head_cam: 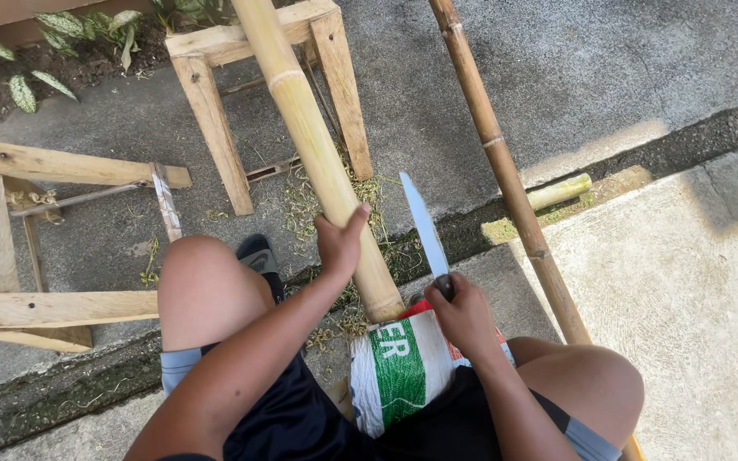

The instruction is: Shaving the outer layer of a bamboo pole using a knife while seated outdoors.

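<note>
At bottom centre a rolled white sack (395, 371) with green and red print lies across the lap. Just above it the right hand (465, 318) is closed on a knife (424, 230), blade pointing up-frame. The left hand (341, 242) grips the thick bamboo (313, 145), which slants to the top. A thinner pole (506, 175) crosses right. A wooden stool (215, 94) stands beyond, and plants (23, 85) fill the upper left.

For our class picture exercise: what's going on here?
A seated person grips a thick bamboo pole with the left hand and holds a long-bladed knife in the right hand, blade pointing up beside the pole. The pole's end rests on a woven sack between the knees. A thinner bamboo pole lies alongside.
</note>
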